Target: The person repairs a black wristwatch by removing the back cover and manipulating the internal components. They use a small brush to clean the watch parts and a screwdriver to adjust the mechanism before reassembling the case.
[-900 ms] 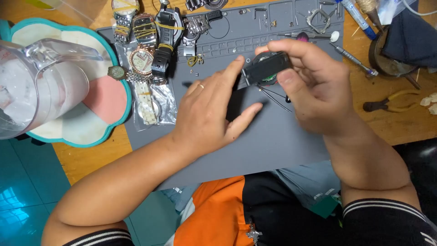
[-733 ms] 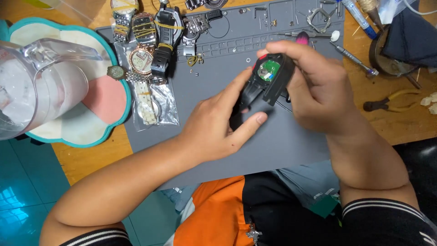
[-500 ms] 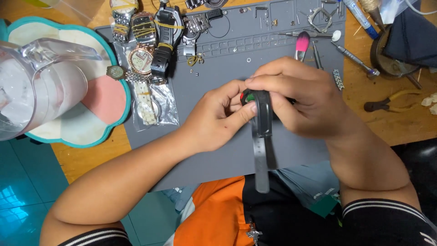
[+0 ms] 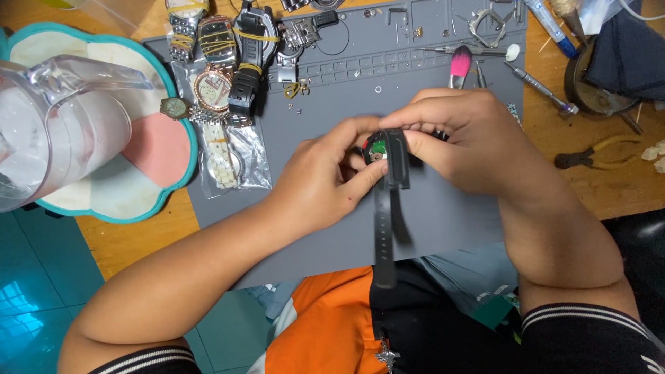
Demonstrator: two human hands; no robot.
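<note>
Both my hands hold a black wristwatch (image 4: 388, 156) over the grey work mat (image 4: 443, 221). Its back is open and shows a green and silver inside. The black strap (image 4: 383, 235) hangs down toward my lap. My left hand (image 4: 325, 176) pinches the watch case from the left with thumb and fingers. My right hand (image 4: 464, 142) grips it from the right and above, with fingers curled over the case top.
Several wristwatches (image 4: 215, 83) lie at the mat's upper left, some in clear bags. A clear plastic jug (image 4: 55, 131) stands on a teal flower-shaped tray (image 4: 163, 187) at left. A pink brush (image 4: 460, 66), screwdrivers (image 4: 540, 86), tweezers and pliers (image 4: 589, 156) lie at upper right.
The watch was turned from lying sideways between my hands to upright with its strap hanging down. Both hands drew closer together around the case and moved slightly toward me.
</note>
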